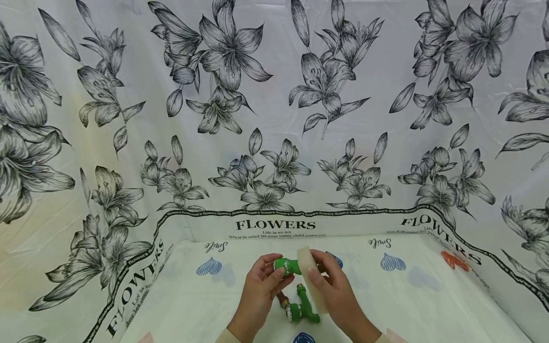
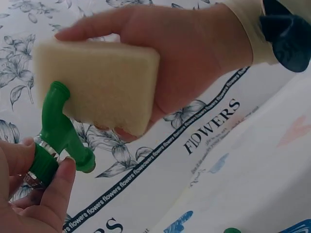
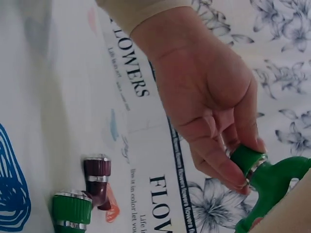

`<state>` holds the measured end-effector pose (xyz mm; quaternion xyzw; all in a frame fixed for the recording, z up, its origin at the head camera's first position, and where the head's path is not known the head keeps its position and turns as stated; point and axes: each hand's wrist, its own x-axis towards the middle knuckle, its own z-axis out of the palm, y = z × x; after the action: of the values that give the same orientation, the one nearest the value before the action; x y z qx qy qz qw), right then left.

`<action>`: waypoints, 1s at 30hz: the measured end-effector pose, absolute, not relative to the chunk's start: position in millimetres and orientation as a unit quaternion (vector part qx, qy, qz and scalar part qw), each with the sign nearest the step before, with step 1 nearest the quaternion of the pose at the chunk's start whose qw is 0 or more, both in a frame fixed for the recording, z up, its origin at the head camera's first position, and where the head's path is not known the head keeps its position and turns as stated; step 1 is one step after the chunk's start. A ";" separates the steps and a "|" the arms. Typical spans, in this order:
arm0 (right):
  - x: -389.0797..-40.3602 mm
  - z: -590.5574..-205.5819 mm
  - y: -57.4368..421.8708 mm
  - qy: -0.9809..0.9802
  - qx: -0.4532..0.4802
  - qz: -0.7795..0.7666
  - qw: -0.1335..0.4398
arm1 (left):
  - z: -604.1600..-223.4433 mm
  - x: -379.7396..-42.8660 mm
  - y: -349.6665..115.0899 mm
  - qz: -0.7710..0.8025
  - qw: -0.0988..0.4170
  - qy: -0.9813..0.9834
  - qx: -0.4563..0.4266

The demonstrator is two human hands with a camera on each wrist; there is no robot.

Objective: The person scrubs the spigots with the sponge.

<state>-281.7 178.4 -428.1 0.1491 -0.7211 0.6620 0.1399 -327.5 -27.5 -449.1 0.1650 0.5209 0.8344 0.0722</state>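
Observation:
My left hand (image 1: 260, 284) pinches a green plastic tap (image 2: 58, 119) by its ribbed knob, which has a silvery band. In the right wrist view the same tap (image 3: 272, 179) shows, its knob between thumb and fingers. My right hand (image 1: 339, 288) grips a cream sponge block (image 2: 102, 82) along its edges. One end of the tap is up against the sponge's broad face; whether it presses in I cannot tell. Below the hands lie a second green tap (image 1: 305, 307) and a dark maroon tap (image 3: 97, 177).
White cloth (image 1: 184, 305) with printed hearts covers the surface. A curtain (image 1: 274, 109) with black line-drawn flowers rises behind and at the sides. A black band of lettering (image 1: 343, 214) runs along its lower part.

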 end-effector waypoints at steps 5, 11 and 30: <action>-278.1 -426.5 174.8 -0.744 0.188 0.610 0.198 | -447.1 -327.5 -27.2 0.832 0.049 0.533 0.147; -278.9 -427.4 173.0 -0.763 0.202 0.564 0.241 | -445.8 -326.2 -27.0 0.833 0.047 0.537 0.128; -292.5 -432.8 186.3 -0.758 0.129 0.603 0.211 | -443.3 -320.9 -30.7 0.826 0.103 0.508 0.221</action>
<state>-292.5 186.3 -432.8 0.1288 -0.7584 0.6032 0.2107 -320.9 -30.7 -443.3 0.2206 0.5084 0.8260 0.1029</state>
